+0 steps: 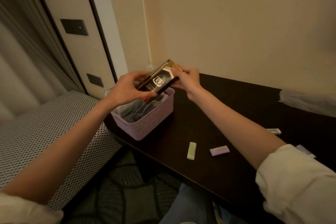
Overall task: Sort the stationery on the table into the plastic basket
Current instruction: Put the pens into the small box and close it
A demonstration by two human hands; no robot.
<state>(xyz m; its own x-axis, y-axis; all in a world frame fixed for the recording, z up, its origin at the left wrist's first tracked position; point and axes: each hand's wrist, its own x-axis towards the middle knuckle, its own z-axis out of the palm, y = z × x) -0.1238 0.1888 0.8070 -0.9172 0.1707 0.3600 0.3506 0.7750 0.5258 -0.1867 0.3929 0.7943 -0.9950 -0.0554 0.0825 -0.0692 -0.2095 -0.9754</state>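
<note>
Both hands hold a black and gold box (pixel 160 79) tilted just above the pink plastic basket (pixel 154 122). My left hand (pixel 130 87) grips its near lower end. My right hand (pixel 185 78) pinches its far upper end. The basket stands at the left end of the dark table (pixel 227 160) and holds several dark packets and clear wrapping. On the table nearer to me lie a green eraser (pixel 191 150) and a purple eraser (pixel 219 150).
More small wrapped items (pixel 273 130) lie at the table's right side, partly behind my right sleeve. A clear plastic bag (pixel 307 101) sits at the far right against the wall. A woven patterned seat (pixel 45 132) adjoins the table on the left.
</note>
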